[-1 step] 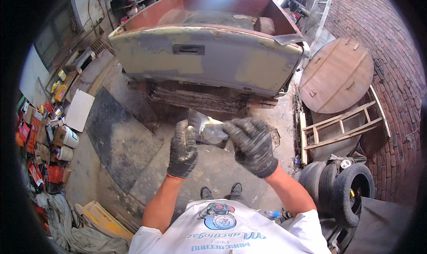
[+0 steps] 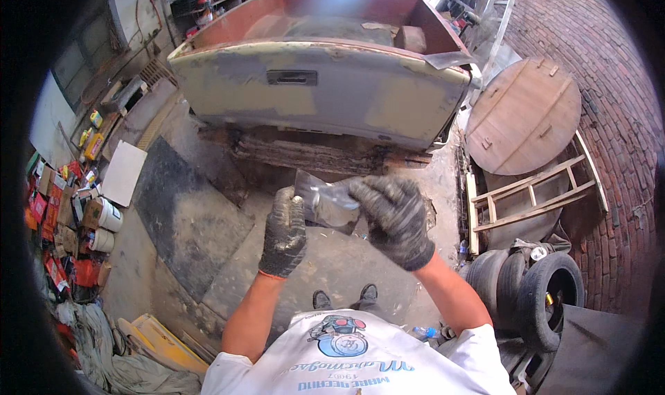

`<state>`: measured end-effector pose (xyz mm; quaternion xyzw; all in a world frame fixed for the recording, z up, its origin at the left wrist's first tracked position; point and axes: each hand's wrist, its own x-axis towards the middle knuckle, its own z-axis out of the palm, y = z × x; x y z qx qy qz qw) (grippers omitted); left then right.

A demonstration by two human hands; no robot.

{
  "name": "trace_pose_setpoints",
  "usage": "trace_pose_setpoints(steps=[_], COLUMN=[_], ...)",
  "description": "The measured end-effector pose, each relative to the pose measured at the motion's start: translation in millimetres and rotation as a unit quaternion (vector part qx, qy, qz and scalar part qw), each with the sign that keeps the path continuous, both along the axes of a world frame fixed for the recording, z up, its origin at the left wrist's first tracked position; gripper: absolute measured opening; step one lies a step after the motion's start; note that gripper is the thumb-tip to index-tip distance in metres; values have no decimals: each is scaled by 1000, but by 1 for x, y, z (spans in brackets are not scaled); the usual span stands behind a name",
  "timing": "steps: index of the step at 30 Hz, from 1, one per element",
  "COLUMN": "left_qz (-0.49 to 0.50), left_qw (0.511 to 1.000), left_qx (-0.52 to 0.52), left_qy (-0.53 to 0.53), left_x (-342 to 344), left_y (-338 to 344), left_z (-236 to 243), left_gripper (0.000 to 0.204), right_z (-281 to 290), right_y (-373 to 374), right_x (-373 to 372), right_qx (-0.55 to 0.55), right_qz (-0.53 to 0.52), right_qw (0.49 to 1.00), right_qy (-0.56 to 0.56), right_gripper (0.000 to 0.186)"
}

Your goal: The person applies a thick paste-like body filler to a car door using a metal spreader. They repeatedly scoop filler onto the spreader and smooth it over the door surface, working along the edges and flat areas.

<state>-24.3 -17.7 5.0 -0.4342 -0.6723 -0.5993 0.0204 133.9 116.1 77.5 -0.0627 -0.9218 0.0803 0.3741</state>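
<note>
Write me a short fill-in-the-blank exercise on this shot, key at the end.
1. Both the left hand and the right hand wear dark ____.
2. The left hand grips the thin shiny sheet by its ____ side.
3. The wooden panel beyond the slatted wooden frame is ____ in outline.
4. The black tires are on the person's ____ side.

Missing words: gloves; left; round; right.

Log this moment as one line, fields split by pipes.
left hand: holding grey sheet by left end | right hand: at sheet's right end, grip unclear | ahead: tailgate, closed
</note>
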Motion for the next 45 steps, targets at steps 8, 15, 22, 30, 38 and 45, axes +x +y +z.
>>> trace_pose_setpoints(steps=[8,15,22,30,38,45], left_qz=[-86,25,16,-67,-94,-110], left_qw=[968,990,999,963,928,937], left_qx=[43,55,-27,-108,-132,-83], left_qy=[-233,-131,-37,238,336,-321], left_x=[-5,-16,-1,5,-1,-13], left_y=[-5,-10,-18,-9,-23,-24], left_z=[9,9,17,22,9,-4], left_gripper=[21,19,25,27,39,26], right_z=[9,-27,-94,-75,-66,-37], right_y=[26,26,-10,-7,11,22], right_x=[16,20,-11,-21,-25,-9], right_qx=[-126,-136,-530,-650,-597,-414], right_qz=[96,-75,-110,-23,-59,-9], right_qw=[985,983,840,759,800,906], right_qy=[-72,101,-44,-34,12,87], right_gripper=[38,25,26,23,18,23])
